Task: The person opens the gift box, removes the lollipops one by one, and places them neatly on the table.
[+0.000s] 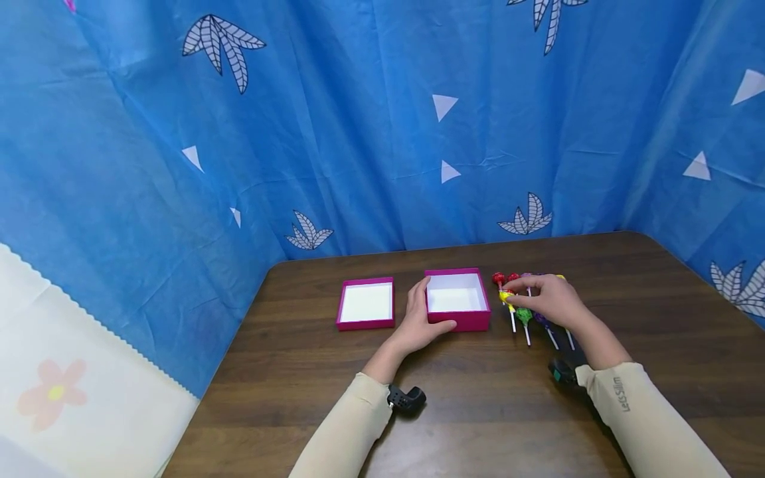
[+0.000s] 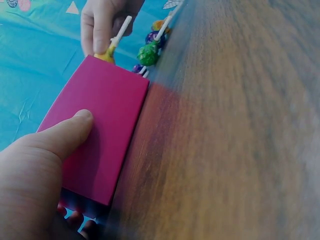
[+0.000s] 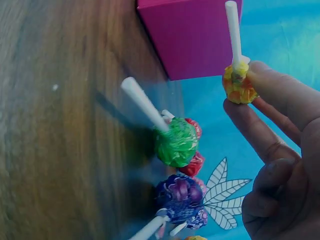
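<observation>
My left hand grips the near left corner of a magenta open box, its thumb flat against the front wall and its fingers along the left side. The white inside of the box shows nothing in it. To the right of the box, my right hand pinches a yellow lollipop by its wrapped head between thumb and fingertips, the white stick pointing away. Beneath and around that hand lie several other lollipops: a green lollipop, a dark purple lollipop and red ones. The hand partly hides them in the head view.
Left of the box lies a shallow magenta lid, white inside facing up. Everything stands on a dark wooden table. Behind it hangs a blue patterned cloth. Each wrist wears a black device.
</observation>
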The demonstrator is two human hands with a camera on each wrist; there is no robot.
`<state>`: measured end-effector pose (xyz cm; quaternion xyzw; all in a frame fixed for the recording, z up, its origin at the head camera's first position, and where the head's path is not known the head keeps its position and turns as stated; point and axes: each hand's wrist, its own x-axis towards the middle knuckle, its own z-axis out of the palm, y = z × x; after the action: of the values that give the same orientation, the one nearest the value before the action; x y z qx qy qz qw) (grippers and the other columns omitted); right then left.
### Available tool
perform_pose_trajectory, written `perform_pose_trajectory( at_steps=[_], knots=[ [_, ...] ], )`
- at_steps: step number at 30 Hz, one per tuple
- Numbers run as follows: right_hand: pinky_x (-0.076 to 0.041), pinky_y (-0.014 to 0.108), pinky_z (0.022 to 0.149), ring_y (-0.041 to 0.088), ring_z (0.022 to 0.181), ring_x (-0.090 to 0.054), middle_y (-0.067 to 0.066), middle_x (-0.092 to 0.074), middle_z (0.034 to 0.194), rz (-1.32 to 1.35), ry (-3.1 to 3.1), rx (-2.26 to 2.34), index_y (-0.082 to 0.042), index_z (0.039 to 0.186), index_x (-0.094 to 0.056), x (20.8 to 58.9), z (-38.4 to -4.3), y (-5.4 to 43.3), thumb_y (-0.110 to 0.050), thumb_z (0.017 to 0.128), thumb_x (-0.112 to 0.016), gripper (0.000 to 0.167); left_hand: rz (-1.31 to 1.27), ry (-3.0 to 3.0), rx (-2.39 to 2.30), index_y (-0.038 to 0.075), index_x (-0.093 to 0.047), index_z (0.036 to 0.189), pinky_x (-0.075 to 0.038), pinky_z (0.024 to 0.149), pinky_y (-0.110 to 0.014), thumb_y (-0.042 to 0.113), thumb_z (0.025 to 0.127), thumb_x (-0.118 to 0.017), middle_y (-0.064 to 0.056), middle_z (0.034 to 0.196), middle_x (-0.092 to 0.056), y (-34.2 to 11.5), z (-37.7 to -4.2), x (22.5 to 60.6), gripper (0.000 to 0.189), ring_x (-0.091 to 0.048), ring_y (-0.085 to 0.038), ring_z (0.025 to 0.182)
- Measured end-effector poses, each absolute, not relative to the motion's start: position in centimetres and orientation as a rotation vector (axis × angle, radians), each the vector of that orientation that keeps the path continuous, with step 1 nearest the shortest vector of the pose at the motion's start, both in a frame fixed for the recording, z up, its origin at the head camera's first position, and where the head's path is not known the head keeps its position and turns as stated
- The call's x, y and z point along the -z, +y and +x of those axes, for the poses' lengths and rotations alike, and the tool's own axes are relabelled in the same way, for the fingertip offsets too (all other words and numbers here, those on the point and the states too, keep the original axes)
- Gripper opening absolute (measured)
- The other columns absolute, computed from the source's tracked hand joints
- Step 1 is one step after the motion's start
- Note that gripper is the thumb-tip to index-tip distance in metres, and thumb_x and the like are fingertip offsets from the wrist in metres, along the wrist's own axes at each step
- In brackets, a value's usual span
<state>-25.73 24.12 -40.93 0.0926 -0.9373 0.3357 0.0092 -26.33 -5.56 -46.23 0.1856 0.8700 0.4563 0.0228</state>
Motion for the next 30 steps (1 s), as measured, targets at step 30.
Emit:
perform_pose_trajectory(
  at_steps=[30],
  knots=[
    [-0.049,0.038,0.068,0.035,0.101,-0.064,0.014,-0.073,0.117,0.308,-3.087,-0.65,-0.024,0.111,-0.078,42.1,-26.0,23.3,-0.044,0.085,-0.077,0.033,0.563,2.683,-1.421,0.026,-0.004,0.159,-0.033,0.118,-0.057,0.04,0.085,-0.076,-0.005,0.164,-0.01,-5.4,-26.0,46.1,0.105,-0.021,-0.028,0.148]
  ],
)
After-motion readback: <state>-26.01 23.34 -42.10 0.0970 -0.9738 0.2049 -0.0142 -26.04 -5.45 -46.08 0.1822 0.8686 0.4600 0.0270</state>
